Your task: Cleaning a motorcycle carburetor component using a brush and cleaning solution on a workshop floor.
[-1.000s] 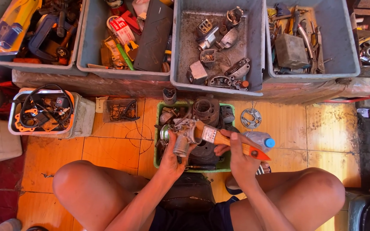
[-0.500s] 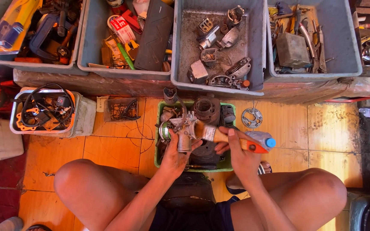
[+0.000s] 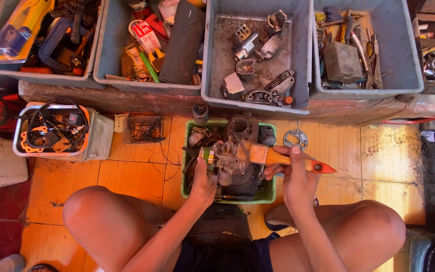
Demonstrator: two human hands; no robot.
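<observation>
I squat over a green tray (image 3: 267, 194) of oily engine parts on an orange tiled floor. My left hand (image 3: 203, 182) grips a grey metal carburettor (image 3: 224, 160) above the tray. A paintbrush (image 3: 278, 158) with a wooden handle and an orange-red tip is in my right hand (image 3: 295, 177), its bristles pressed against the carburettor's right side. A dark engine cylinder (image 3: 241, 128) lies at the tray's far end. My bare knees sit on either side of the tray.
Several grey bins line the far side: one with carburettor parts (image 3: 258, 55), one with hand tools (image 3: 366, 48), two with mixed clutter (image 3: 147, 43). A white tub with cables and orange gaskets (image 3: 54, 132) stands left. A round metal plate (image 3: 295, 138) lies right of the tray.
My left hand turned the carburettor and lowered it slightly. The brush swung flatter, its handle tip moving right and up. The plastic bottle with the blue cap is now hidden behind my right hand.
</observation>
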